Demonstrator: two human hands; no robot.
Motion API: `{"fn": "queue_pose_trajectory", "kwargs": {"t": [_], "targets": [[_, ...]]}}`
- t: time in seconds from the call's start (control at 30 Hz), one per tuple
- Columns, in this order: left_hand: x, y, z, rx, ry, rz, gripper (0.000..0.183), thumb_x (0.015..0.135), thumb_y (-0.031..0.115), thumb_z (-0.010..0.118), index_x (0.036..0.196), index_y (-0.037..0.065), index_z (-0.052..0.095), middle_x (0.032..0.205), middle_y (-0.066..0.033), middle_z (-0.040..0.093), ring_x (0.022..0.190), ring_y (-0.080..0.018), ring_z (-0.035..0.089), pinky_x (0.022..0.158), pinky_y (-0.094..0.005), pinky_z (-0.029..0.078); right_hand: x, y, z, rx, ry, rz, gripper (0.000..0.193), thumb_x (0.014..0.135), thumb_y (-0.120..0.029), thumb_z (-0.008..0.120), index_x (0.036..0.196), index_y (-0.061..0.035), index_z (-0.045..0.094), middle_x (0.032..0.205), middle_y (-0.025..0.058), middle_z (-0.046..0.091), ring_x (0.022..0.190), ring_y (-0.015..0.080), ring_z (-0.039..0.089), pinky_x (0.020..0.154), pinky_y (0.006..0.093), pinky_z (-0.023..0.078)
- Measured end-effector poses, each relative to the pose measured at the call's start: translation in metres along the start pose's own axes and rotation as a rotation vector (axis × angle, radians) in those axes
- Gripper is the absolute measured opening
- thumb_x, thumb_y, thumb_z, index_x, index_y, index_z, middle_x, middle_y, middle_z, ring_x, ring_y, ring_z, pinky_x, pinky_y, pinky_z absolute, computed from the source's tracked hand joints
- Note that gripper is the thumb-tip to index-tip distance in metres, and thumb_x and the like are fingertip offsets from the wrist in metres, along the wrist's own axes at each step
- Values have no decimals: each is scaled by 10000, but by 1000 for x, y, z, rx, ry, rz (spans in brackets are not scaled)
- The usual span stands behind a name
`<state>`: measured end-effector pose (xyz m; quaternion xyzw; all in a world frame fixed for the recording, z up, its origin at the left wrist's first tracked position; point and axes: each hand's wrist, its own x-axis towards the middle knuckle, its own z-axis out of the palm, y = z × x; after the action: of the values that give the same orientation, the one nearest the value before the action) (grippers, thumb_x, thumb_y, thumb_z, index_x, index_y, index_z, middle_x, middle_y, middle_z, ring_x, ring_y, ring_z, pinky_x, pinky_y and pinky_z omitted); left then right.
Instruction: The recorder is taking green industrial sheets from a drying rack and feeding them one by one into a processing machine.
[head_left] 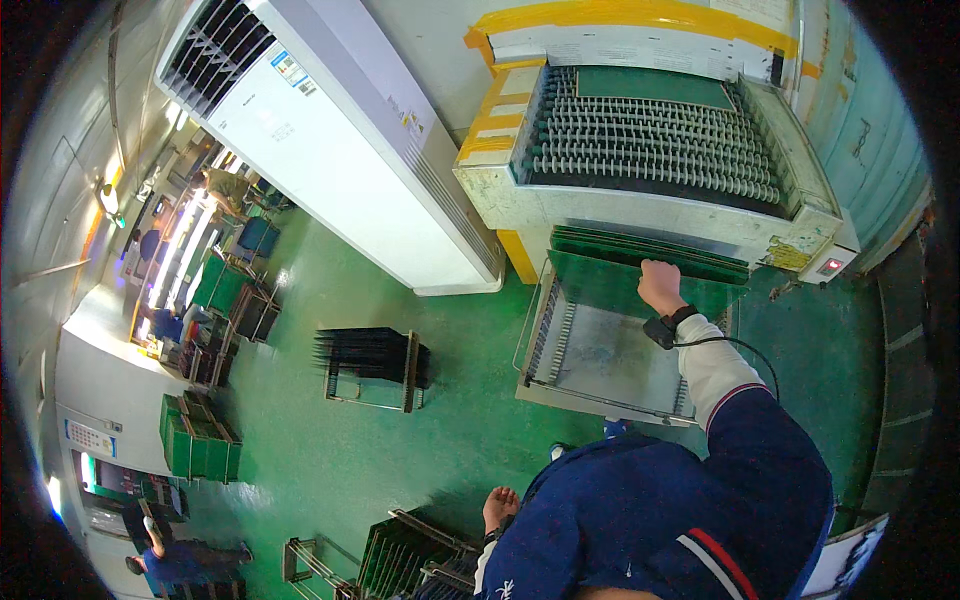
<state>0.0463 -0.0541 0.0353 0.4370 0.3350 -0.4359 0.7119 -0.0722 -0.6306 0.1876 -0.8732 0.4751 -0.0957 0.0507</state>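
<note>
My right hand (660, 287) is closed on the upper edge of a green circuit board panel (600, 280). That panel is the nearest of several standing in a wire rack (560, 385), against its far side. A dark band with a cable circles my right wrist. Lower down, my left hand (500, 507) hangs beside my body with its fingers loosely bent and apart. Nothing shows in it. Nearest to it is another rack of upright green panels (405, 550), partly cut off by the lower edge.
Beyond the wire rack stands a roller conveyor machine (655, 150), a green panel (655, 87) lying on its far rollers. A tall white air conditioner (330, 150) is to its left. A rack of dark panels (370, 365) sits on the green floor. Other people (185, 560) are at the left.
</note>
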Motion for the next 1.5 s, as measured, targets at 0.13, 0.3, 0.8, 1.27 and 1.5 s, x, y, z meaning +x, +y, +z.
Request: {"fn": "queue_pose_trajectory", "kwargs": {"t": [0.13, 0.3, 0.8, 1.27, 1.5], "targets": [[8, -1, -8, -111, 54, -29, 115, 848, 161, 431, 770, 86, 468, 752, -22, 474, 713, -184, 454, 666, -304, 390, 0, -3, -4, 14, -28, 12, 134, 664, -88, 539, 778, -42, 590, 755, 132, 617, 760, 311, 599, 691, 433, 431], [6, -1, -5, -57, 43, -35, 131, 852, 167, 425, 752, 89, 458, 733, -19, 465, 680, -183, 435, 650, -291, 384, 0, 1, 0, -4, -9, 9, 132, 658, -92, 544, 772, -45, 591, 759, 130, 618, 758, 308, 600, 675, 427, 437], [11, -3, -13, -62, -78, -40, 159, 882, 205, 439, 777, 91, 474, 697, -23, 464, 667, -198, 456, 651, -306, 395, -3, -1, -3, -7, -4, -1, 124, 663, -87, 539, 769, -48, 590, 759, 131, 618, 752, 305, 604, 655, 420, 443], [18, -4, -25, -63, 19, -30, 143, 871, 228, 474, 824, 104, 527, 767, -28, 541, 750, -214, 520, 721, -355, 432, -1, 2, 7, 8, 25, -1, 102, 695, -146, 578, 725, -50, 559, 702, 133, 599, 714, 322, 582, 642, 444, 416], [27, -5, -36, -102, 25, -38, 163, 872, 242, 462, 835, 100, 532, 775, -24, 540, 768, -219, 522, 735, -355, 431, -3, -4, 0, -14, 6, -18, 135, 660, -86, 534, 775, -43, 591, 740, 135, 616, 735, 307, 606, 639, 419, 448]]}}
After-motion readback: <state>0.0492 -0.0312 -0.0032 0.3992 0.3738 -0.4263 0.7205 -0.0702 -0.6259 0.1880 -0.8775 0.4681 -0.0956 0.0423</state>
